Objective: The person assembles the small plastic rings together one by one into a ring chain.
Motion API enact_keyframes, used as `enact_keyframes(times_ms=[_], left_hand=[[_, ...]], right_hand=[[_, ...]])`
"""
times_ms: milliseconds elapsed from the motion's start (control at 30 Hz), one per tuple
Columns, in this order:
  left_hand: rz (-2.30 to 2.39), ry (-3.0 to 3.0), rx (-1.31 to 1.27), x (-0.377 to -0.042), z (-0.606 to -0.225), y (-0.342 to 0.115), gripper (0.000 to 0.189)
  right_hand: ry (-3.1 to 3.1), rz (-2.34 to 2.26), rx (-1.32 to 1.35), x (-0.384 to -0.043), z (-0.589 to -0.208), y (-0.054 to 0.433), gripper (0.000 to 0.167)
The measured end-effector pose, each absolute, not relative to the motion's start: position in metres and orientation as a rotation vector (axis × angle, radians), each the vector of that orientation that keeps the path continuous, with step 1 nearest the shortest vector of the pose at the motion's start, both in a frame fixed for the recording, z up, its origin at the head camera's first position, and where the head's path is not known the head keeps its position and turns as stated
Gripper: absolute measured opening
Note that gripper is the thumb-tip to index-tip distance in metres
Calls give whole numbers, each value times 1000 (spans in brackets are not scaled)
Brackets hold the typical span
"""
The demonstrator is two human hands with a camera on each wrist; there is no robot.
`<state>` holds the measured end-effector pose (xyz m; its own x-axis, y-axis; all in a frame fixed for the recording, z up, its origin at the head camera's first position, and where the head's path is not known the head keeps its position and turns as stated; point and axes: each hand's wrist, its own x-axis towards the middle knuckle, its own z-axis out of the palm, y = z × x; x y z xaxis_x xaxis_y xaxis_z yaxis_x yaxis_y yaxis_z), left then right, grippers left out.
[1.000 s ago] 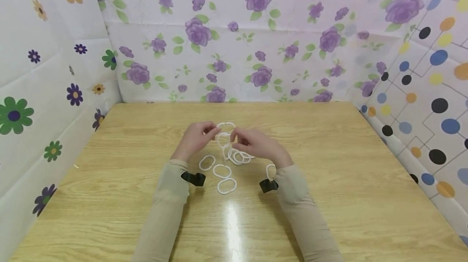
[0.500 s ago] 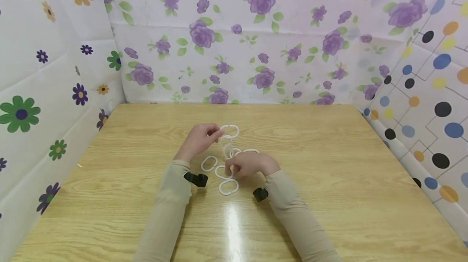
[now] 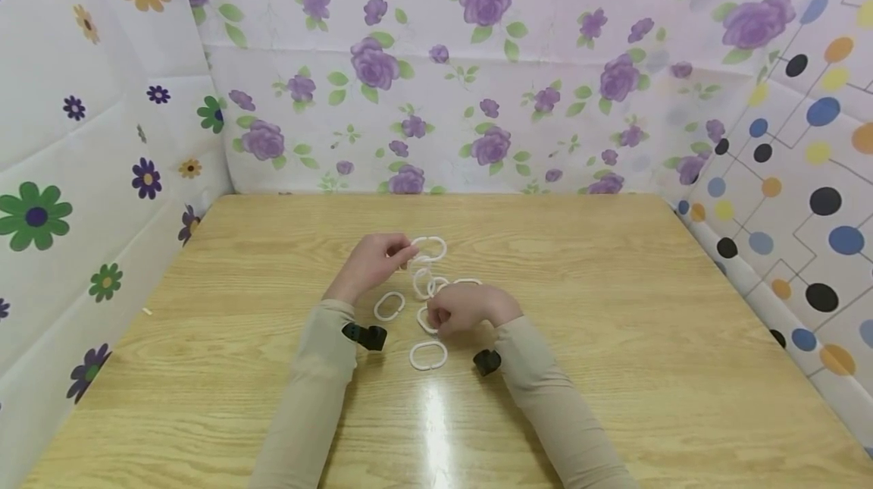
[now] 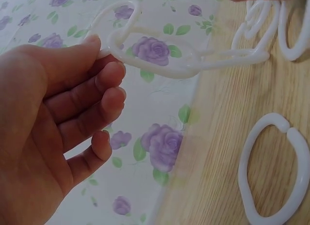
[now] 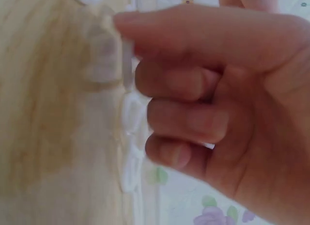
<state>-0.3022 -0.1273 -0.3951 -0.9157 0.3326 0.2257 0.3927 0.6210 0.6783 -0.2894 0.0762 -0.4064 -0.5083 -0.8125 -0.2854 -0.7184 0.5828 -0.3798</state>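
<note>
Seen from the head camera, the left hand (image 3: 371,265) pinches a white plastic oval link (image 3: 445,249) between thumb and forefinger, its other fingers loosely curled. A black wrist camera (image 3: 365,336) is strapped just behind it. At five o'clock from this hand, a loose white oval plastic link (image 3: 377,310) lies flat on the pale wood-grained worktop (image 3: 580,398). From the pinched link, a chain of joined white links (image 3: 420,295) drops towards six o'clock. Between four and five o'clock from the loose link, a separate white oval plastic link (image 3: 428,343) lies flat, apart from the chain. Right of these, the right hand (image 3: 467,307), at four o'clock from the left, pinches another white oval plastic link (image 3: 420,322) above the worktop's near half; its wrist view is blurred. More chain links show at its twelve o'clock.
</note>
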Motion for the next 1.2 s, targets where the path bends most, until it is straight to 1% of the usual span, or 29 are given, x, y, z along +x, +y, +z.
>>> enact_keyframes(times_ms=[67, 300, 567, 767, 933, 1200], left_hand=[[-1177, -2755, -617, -301, -394, -127, 32], [-1176, -2761, -624, -302, -393, -125, 29], [-1193, -2775, -635, -300, -393, -125, 29], [-1167, -2772, -629, -301, -393, -126, 26], [-1165, -2792, -620, -302, -394, -126, 27], [-1150, -2811, -667, -303, -395, -124, 28]], right_hand=[[2406, -339, -1245, -289, -403, 79, 1], [2475, -517, -1235, -294, -393, 91, 7], [2534, -769, -1234, -302, -389, 110, 1], [2577, -902, -1173, -303, -382, 120, 6], [2614, -987, -1152, -304, -381, 124, 6], [2694, -1258, -1114, -305, -382, 127, 10]])
